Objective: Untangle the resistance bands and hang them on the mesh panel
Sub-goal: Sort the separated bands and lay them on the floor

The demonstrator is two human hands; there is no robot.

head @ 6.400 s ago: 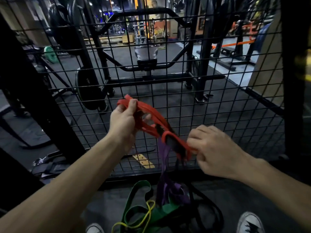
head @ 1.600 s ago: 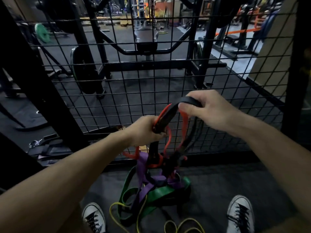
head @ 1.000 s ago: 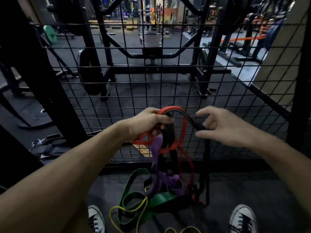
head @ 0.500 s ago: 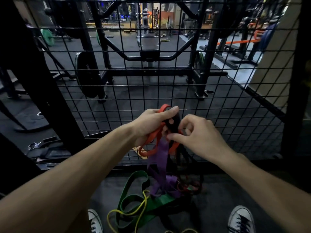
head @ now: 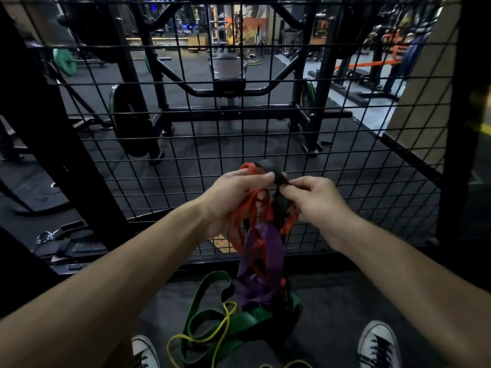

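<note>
A knot of resistance bands hangs in front of the black mesh panel [head: 345,144]. My left hand [head: 233,197] grips the red band [head: 245,208] near its top loop. My right hand [head: 310,197] pinches the black band [head: 276,176] just beside it, fingertips of both hands almost touching. A purple band [head: 268,248] dangles below, wound into the red one. Its lower end lies on the floor with the green band [head: 210,317] and the thin yellow band [head: 220,328].
My two white sneakers [head: 377,346] stand on the dark floor either side of the pile. Straps with a metal clip [head: 47,236] lie at the left by a thick black post [head: 53,144]. Behind the mesh are a rack, a bench and weight plates.
My right hand let the black band's loop drop from higher up, then came in beside my left hand and pinched the black band at the top of the knot.
</note>
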